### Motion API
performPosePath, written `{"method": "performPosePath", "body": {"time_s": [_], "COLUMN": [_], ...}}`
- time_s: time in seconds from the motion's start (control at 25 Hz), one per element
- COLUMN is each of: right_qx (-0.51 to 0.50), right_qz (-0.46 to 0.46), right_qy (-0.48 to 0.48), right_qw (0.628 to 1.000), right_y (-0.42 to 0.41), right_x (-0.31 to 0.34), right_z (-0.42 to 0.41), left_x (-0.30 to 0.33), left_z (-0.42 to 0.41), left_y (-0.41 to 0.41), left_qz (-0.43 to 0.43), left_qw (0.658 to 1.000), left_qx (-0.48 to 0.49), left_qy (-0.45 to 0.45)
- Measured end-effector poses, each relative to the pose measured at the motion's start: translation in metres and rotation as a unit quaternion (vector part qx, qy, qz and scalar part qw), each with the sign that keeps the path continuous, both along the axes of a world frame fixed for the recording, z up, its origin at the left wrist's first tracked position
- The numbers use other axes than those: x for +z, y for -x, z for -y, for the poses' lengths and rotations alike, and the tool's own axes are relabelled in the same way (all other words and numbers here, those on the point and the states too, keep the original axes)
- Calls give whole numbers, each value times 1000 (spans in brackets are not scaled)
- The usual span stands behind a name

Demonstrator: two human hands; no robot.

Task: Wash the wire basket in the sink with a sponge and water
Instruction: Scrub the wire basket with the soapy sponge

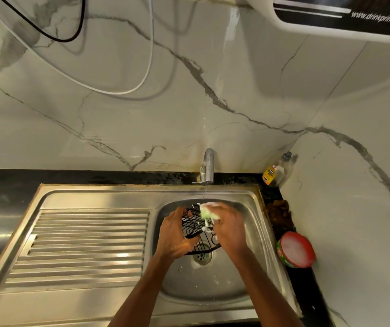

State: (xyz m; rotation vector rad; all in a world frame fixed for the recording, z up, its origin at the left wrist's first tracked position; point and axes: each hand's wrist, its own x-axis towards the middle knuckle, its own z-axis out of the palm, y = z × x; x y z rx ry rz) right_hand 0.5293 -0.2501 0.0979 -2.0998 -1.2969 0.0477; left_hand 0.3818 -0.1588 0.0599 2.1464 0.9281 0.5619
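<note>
Head view: our left hand (174, 233) grips the wire basket (195, 228) by its left side, holding it above the sink (255, 232) bowl. Our right hand (229, 226) clasps the sponge (207, 212) against the basket's upper right edge. A thin stream falls from the tap (207, 166). Steel drainboard (87, 246) at left; marble wall behind. The basket is black, gridded, tilted, with foam on it
</note>
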Motion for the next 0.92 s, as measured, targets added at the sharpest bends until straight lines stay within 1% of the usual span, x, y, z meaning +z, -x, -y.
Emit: {"method": "performPosePath", "body": {"time_s": [0.04,0.08,0.12,0.2,0.24,0.32,0.36,0.52,0.6,0.64,0.68,0.76,0.8,0.84,0.92], "right_qx": [-32,-45,-33,20,19,-43,-63,6,-49,-67,-57,7,8,-23,-132], "right_qz": [-8,-7,2,52,62,37,31,68,24,19,30,70,82,74,-6], "right_qy": [25,31,22,9,18,48,39,-24,-16,-18,-29,-51,-48,-32,27], "right_qw": [999,999,999,998,998,997,997,997,998,997,998,996,995,997,991], "right_y": [-3,-2,4,11,6,-4,-4,18,8,4,3,9,4,-6,-33], "right_x": [5,8,11,11,8,7,6,-9,-14,-15,-19,-23,-25,-28,-36], "right_z": [-3,-6,-8,-8,-8,-6,-3,13,17,20,24,39,44,48,52], "left_x": [0,-3,-4,-5,-5,-3,-3,-8,-6,-5,-5,-7,-9,-12,-13], "left_z": [2,3,5,6,7,10,11,6,5,6,7,7,5,4,6], "left_y": [-2,-3,-4,-3,-3,-1,0,-2,-3,-2,-1,2,4,6,10], "left_qz": [-11,-16,-19,-4,2,-8,-18,1,-24,-29,-31,-10,-2,0,15], "left_qw": [1000,1000,1000,1000,1000,1000,1000,1000,1000,999,999,1000,999,999,999], "left_qx": [-9,-19,-21,-16,-15,-21,-22,16,15,10,10,21,23,21,21], "left_qy": [-6,-11,-7,7,11,3,-2,22,2,-12,-7,21,35,41,43]}}
